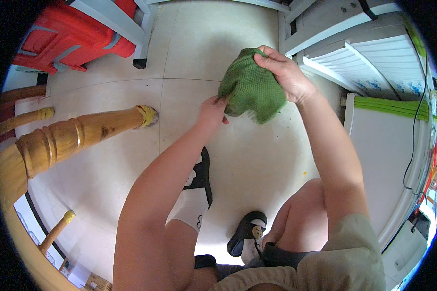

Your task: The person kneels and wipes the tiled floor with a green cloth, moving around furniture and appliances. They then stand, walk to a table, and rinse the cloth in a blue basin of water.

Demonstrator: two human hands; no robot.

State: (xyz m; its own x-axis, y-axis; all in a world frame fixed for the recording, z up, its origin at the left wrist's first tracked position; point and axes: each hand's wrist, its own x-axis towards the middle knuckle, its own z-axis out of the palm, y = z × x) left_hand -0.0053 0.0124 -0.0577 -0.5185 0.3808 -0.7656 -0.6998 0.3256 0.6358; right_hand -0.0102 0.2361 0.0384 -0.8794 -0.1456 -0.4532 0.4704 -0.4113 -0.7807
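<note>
A crumpled green waffle-weave cloth (253, 87) hangs above the tiled floor, held between both hands. My right hand (286, 72) pinches its upper right edge between thumb and fingers. At the lower left edge, my left hand (215, 112) grips the cloth, slightly blurred, with some of its fingers hidden behind the fabric. The cloth bunches into folds in the middle, and its lower edge droops free. Below it, the pale floor tiles (193, 94) show dark specks.
A turned wooden table leg (91, 131) with a yellow foot cover stands at left. Under a white frame (142, 40) sits a red plastic case (76, 36). At right are a white cabinet (382, 156), a folded green cloth (389, 107) and a hanging black cable (415, 145).
</note>
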